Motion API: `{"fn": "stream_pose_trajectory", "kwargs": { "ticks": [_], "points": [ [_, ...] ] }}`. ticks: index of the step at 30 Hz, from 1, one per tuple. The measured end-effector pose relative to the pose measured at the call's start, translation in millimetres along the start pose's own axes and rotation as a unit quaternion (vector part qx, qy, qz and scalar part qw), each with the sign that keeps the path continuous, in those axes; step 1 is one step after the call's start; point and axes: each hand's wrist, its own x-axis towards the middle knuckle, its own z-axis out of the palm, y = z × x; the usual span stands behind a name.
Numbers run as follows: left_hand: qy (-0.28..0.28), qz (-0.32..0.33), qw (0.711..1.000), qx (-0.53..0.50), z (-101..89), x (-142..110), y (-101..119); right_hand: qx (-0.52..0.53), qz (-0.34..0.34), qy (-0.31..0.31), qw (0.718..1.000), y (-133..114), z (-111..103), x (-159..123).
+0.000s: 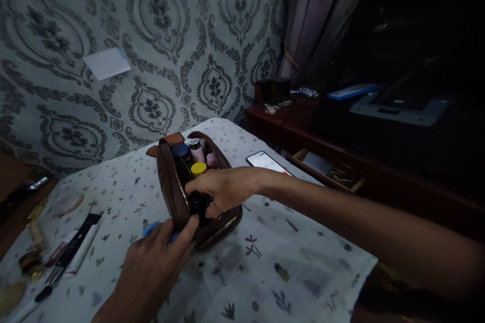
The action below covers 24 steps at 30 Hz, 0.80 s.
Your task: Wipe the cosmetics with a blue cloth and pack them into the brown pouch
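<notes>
A brown leather pouch (172, 181) stands open on the bed, with several small bottles upright inside, among them one with a yellow cap (198, 167) and one with a blue cap (181, 151). My right hand (223, 189) reaches over the pouch, its fingers closed round a dark bottle (197, 204) at the pouch's near end. Against the near side of the pouch rests my left hand (151, 262), thumb pressed on the pouch and fingers curled round a small blue thing (151, 227).
The bed has a white floral sheet (273, 267). Loose cosmetics and tubes (71, 250) lie at the left. A lit phone (267, 161) lies behind my right arm. A dark wooden desk (341, 146) with an open drawer stands at the right.
</notes>
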Motion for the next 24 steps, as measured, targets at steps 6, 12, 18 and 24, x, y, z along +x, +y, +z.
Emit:
{"fn": "stream_pose_trajectory", "kwargs": {
  "ticks": [6,12,18,24],
  "points": [
    [0.015,-0.004,1.0,-0.004,-0.3,0.9,0.6,-0.081,0.033,0.108,0.99,-5.1,19.1,2.1],
    [-0.013,-0.013,1.0,-0.016,0.8,-1.2,0.3,-0.124,0.045,0.15,0.98,-11.5,28.9,0.8],
    [-0.012,-0.01,1.0,-0.027,1.5,-1.6,-1.5,-0.143,0.037,0.18,0.972,-6.4,26.8,13.5],
    [-0.015,-0.004,0.999,-0.033,0.5,-2.7,-3.1,-0.164,0.069,0.192,0.965,-4.6,25.8,30.1]
  ]
}}
